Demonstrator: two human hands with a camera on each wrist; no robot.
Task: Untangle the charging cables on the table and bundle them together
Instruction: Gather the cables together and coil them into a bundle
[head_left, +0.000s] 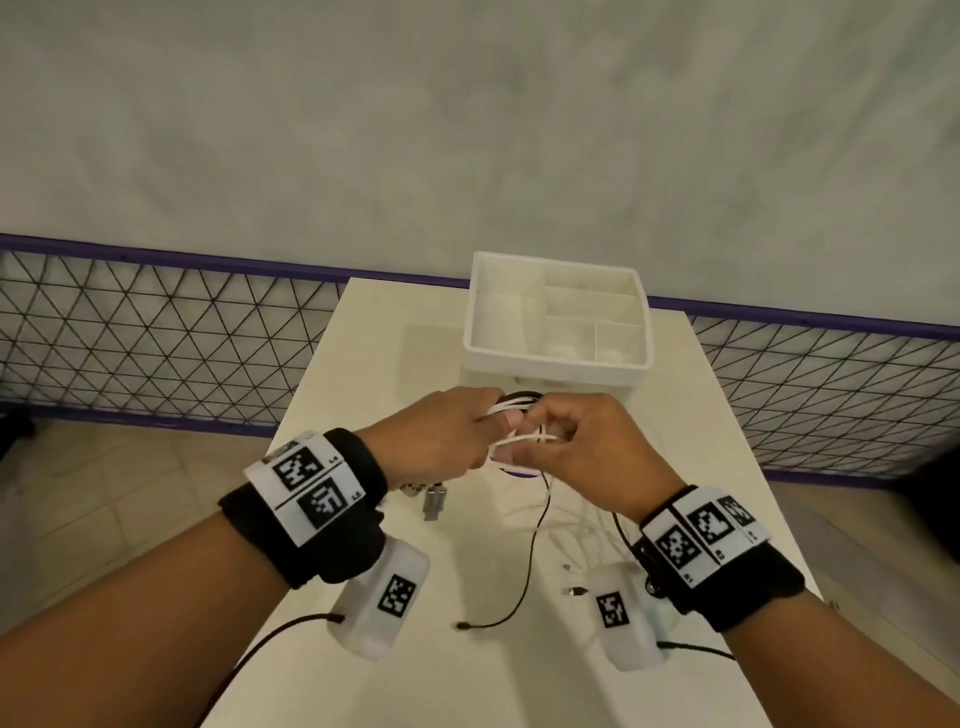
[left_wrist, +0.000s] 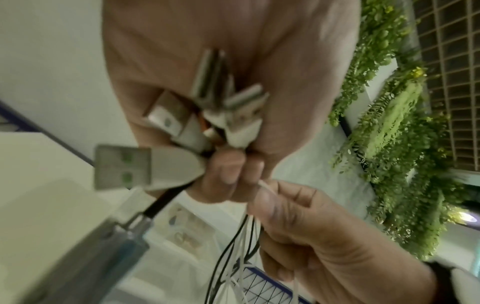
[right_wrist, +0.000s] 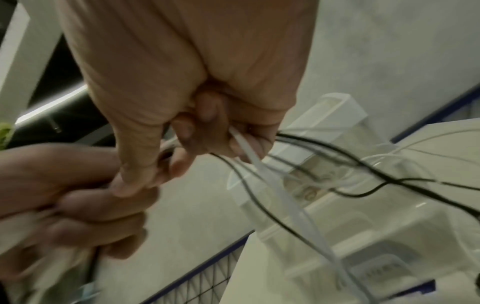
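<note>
White table (head_left: 363, 519) below: left hand (head_left: 441, 436) clenches the cables (head_left: 519, 402) by their plugs (left_wrist: 207, 115); right hand (head_left: 582, 447) pinches a white cable just beside those fingers.

White organizer tray (head_left: 558, 364) just beyond the hands (head_left: 511, 441); bare table (head_left: 363, 338) left.

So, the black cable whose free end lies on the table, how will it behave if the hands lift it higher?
Probably floppy: the black cable droops from the hands in a loose curve down to the table. It looks thin, so likely light. Its free end may swing and catch the white cables beside it.
</note>
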